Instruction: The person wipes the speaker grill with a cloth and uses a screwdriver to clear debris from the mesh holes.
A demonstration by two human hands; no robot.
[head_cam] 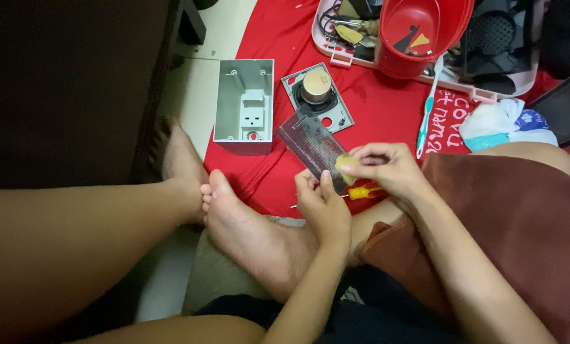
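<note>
Left hand (323, 207): fingers curled, thumb and forefinger pinching the near end of a dark perforated grille panel (315, 148), which slants up and away from the hand over the red cloth (380, 108).

Right hand (387, 167): just beside the left, fingertips pressed together, pinching a small yellowish wad (345, 165) against the near edge of the panel. Whether the wad is cloth or sponge cannot be told.

Directly under the right hand, a yellow-handled screwdriver (363, 191) lies on the cloth, partly hidden by the fingers; its thin shaft pokes out toward the left hand.

Beyond the far end of the panel: a grey plate carrying a round speaker driver (316, 88), face down, magnet up. Left of that, well apart from both hands, an open grey box housing (244, 105) lies with its hollow side up, at the edge of the cloth.

Beyond the right hand: a white and teal toothbrush (427, 111) lying lengthwise, a red plastic bowl (418, 35), and a pale pink tray (342, 54) of cables and odd parts. Off to the right of that hand, a crumpled white and blue wrapper (508, 121).

The person sits on the floor, bare feet crossed left of the left hand.
</note>
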